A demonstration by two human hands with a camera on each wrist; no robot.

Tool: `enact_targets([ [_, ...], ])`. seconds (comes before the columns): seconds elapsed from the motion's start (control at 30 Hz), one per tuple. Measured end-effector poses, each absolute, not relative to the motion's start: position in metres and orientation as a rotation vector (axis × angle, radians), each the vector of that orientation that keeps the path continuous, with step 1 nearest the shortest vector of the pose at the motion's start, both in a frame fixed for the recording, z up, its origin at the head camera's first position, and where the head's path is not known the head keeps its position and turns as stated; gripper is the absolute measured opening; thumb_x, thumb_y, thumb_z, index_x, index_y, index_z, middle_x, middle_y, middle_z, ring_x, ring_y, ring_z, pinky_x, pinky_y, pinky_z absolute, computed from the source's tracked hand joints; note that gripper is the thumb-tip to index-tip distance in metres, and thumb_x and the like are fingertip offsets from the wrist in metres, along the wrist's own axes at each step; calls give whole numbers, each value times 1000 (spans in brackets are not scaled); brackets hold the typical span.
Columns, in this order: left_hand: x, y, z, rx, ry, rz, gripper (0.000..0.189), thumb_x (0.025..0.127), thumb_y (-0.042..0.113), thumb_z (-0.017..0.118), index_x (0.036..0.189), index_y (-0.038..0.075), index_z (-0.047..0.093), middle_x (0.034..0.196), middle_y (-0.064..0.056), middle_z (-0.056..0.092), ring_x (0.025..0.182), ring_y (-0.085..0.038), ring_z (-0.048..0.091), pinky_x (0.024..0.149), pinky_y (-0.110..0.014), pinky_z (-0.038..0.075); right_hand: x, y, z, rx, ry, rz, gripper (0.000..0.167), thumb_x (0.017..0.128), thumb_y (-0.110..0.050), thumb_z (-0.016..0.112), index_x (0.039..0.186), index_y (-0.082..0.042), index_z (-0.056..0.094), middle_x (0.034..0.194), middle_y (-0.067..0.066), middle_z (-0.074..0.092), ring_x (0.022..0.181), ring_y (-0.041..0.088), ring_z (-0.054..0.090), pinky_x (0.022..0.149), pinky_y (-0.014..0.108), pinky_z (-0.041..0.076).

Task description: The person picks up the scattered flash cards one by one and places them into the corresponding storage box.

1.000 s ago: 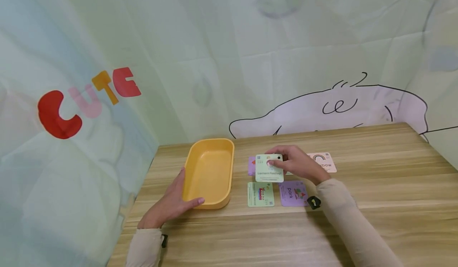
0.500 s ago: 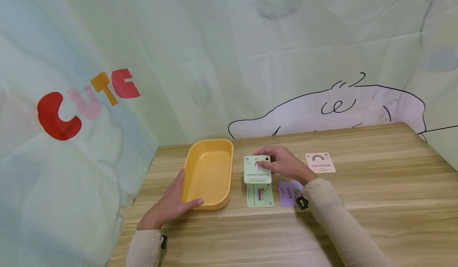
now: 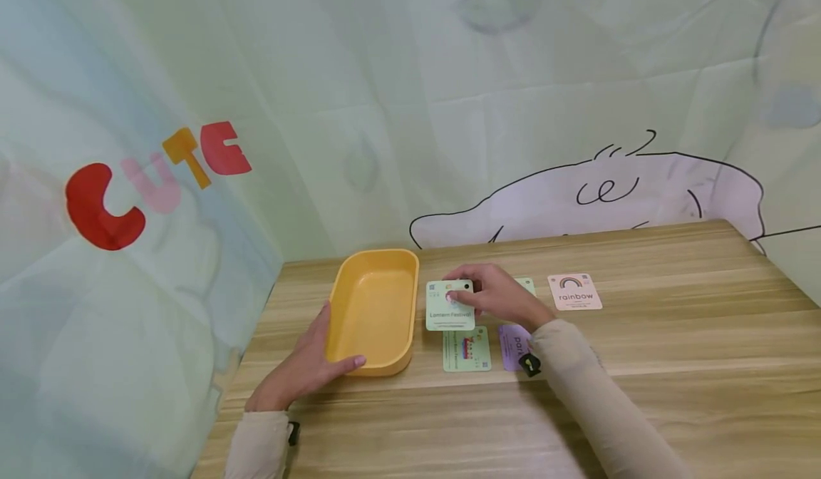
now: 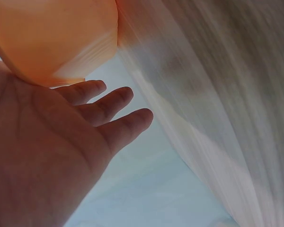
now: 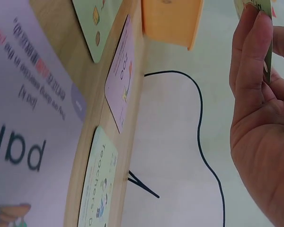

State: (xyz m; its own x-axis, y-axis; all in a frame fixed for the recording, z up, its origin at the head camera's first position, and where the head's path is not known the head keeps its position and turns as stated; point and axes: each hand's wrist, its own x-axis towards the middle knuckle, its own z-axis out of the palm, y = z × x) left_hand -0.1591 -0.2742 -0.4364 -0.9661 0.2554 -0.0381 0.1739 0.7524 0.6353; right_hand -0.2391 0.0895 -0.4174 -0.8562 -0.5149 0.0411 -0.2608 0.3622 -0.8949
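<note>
My left hand (image 3: 306, 361) lies against the left side of a yellow plastic bin (image 3: 400, 363), its thumb over the near rim. The left wrist view shows several fingers (image 4: 125, 130) straight beside the bin wall. With thumb and fingers, my right hand (image 3: 503, 297) pinches a green "Lantern Festival" card (image 3: 442, 321), lifted just right of the bin. Below it lies a green card with a boat picture (image 3: 473, 351), partly covered. Near the right wrist is a purple "park" card (image 3: 513, 340). A purple "zoo" card (image 5: 120, 78) shows in the right wrist view.
A pink "rainbow" card (image 3: 575, 292) lies at the back right. Partly behind the right hand is a green "Teachers' D..." card (image 5: 102, 184). The wooden table (image 3: 705, 336) meets a printed cloth backdrop (image 3: 359, 144) at its back and left.
My right hand has moved left with the Lantern Festival card, toward the bin, uncovering the rainbow card and covering the purple card at the back. The left hand and the bin have stayed put.
</note>
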Motion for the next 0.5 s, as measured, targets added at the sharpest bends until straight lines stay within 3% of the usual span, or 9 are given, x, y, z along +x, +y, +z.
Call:
enact_targets([
  [0.2, -160, -274, -436, 345, 2830, 985, 120, 84, 53, 76, 163, 6, -2, 168, -22, 8, 151, -43, 16, 117, -65, 20, -239, 83, -419, -671, 2371, -1497, 29, 96, -21, 72, 124, -20, 70, 107, 1, 70, 80, 21, 64, 68, 43, 58],
  [0.5, -159, -273, -434, 317, 2817, 969, 121, 85, 57, 75, 163, 7, -3, 168, -21, 5, 152, -43, 13, 117, -65, 19, -241, 73, -419, -695, 2398, -1463, 29, 96, -20, 72, 124, -20, 71, 112, 1, 69, 79, 20, 63, 65, 37, 58],
])
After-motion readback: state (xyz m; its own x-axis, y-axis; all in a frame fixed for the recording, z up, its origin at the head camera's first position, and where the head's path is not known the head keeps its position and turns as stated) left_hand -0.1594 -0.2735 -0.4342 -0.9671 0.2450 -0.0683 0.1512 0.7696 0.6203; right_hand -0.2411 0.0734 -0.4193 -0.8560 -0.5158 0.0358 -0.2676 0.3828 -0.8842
